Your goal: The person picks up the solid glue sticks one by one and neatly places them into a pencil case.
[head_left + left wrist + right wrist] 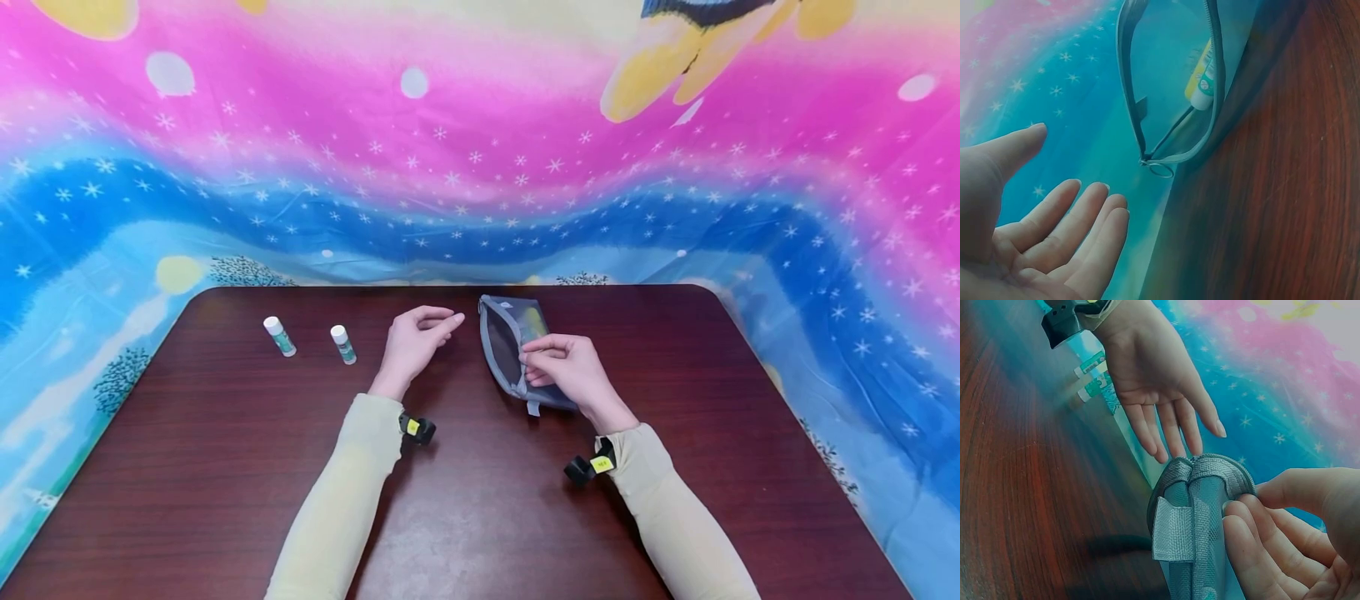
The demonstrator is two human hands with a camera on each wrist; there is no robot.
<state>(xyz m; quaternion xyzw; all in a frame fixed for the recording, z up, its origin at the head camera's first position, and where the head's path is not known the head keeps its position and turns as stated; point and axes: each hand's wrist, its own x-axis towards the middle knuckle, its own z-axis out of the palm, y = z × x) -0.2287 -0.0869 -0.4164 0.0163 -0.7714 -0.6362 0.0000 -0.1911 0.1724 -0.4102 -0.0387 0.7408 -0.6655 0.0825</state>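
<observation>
A grey mesh zipper pouch (501, 343) lies on the table with its mouth unzipped and gaping. My right hand (567, 365) pinches the near right edge of that mouth between thumb and fingers, also seen at close range in the right wrist view on the pouch (1207, 506). Through the mouth, the left wrist view shows a white, green and yellow stick-shaped tube (1202, 90) inside. Left of the pouch, my left hand (414, 342) hovers with relaxed fingers, holding nothing. Two white-capped glue sticks (280, 337) with green labels lie farther left, the nearer one (343, 345) beside my left wrist.
The dark brown wooden table (465, 517) ends at a back edge just behind the pouch. A colourful cloth (480, 167) with snowflakes hangs around the table's back and sides. Each wrist carries a small black camera (418, 428).
</observation>
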